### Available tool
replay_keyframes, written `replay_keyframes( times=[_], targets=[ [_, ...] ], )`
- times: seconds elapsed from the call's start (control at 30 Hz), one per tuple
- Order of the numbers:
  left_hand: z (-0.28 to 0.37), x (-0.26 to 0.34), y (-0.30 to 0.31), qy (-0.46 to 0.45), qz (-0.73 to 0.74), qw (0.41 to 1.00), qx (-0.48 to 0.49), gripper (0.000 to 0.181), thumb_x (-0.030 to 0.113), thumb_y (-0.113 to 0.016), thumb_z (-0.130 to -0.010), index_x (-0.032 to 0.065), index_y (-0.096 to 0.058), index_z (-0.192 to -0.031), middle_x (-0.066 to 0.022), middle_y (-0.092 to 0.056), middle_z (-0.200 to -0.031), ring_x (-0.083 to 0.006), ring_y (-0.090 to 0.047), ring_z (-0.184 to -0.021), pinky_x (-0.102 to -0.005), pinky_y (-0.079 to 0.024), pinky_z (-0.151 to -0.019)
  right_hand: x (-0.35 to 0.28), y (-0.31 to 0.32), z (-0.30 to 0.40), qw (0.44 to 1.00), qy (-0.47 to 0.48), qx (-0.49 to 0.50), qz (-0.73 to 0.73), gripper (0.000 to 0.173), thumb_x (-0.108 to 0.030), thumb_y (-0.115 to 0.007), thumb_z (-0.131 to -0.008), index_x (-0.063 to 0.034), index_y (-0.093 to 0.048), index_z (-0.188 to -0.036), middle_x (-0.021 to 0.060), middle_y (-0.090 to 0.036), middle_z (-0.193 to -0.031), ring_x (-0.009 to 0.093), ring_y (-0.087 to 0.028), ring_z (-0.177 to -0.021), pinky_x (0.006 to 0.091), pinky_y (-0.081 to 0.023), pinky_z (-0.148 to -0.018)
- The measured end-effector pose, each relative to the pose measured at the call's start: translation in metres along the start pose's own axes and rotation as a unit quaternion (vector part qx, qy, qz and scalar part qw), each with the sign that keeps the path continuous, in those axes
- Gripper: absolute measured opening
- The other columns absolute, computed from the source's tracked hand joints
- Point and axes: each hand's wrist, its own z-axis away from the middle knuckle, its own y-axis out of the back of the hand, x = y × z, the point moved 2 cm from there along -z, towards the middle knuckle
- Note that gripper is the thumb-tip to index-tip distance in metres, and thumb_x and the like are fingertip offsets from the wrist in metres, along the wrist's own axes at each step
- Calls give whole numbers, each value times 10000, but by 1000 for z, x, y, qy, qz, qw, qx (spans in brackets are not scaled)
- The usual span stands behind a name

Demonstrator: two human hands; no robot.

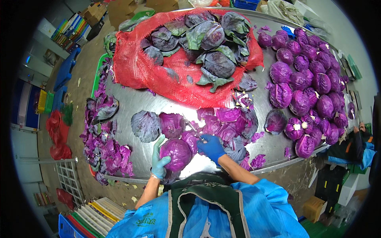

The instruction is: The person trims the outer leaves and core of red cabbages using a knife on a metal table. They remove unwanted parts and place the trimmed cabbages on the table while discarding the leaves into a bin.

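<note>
My left hand [160,160], in a pale green glove, grips a peeled red cabbage head [176,154] from its left side. In a dark blue glove, my right hand [212,148] is closed around a knife [192,127], whose thin blade points up and to the left, away from me. Loose purple leaves [227,122] are heaped past my right hand. Another purple leaf [172,125] and a greyish outer leaf [146,126] lie beyond the cabbage. The knife's handle is mostly hidden in my fist.
A red mesh sack [184,92] with untrimmed cabbages [218,64] lies across the far side of the steel table [140,102]. Peeled cabbages [299,81] are piled on the right. Trimmed leaves [108,157] fill the left end, by a green crate [96,77]. Another person [354,145] is at far right.
</note>
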Motion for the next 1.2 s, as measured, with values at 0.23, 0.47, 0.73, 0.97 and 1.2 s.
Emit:
replay_keyframes(
  times=[0.23,0.47,0.73,0.97,1.2],
  targets=[
    [-19,23,-38,-40,129,991,-16,955,411,-775,-630,54,-337,-1400,-93,-423,-1359,-244,-448,-1240,-408,-365,-1072,-57,14,16,984,113,72,-119,102,-144,-632,-866,-52,-598,-897,20,-597,-633,77,-540,-518,228,-402,-439],
    [-29,30,-35,5,336,929,-156,851,616,-597,-752,87,-388,-1386,-153,-456,-1374,-340,-466,-1240,-562,-393,-1026,-61,46,12,942,42,171,-285,89,-144,-618,-866,-84,-561,-834,60,-570,-602,157,-531,-420,299,-441,-382],
    [-35,50,-53,182,711,650,-198,638,498,-463,-913,95,-368,-1399,-110,-120,-1554,-329,-52,-1436,-793,-284,-902,-66,67,26,963,177,204,18,607,-103,-696,-819,-10,-430,-1357,131,-539,-1276,187,-528,-1138,330,-407,-982],
    [-20,29,-47,122,640,626,-429,929,514,-623,-802,159,-116,-1495,-192,-169,-1526,-355,-331,-1343,-655,-373,-957,-125,11,49,966,215,-139,-38,500,-47,-649,-840,-70,-490,-1314,71,-548,-1292,141,-559,-1069,237,-516,-758],
    [-24,66,-63,125,396,841,-346,1215,496,-786,-611,190,-21,-1503,-226,-162,-1519,-350,-428,-1276,-534,-385,-1008,-132,0,59,965,248,-79,10,321,-105,-671,-852,-50,-600,-1160,89,-608,-1203,170,-596,-1064,286,-503,-850]
  ],
)
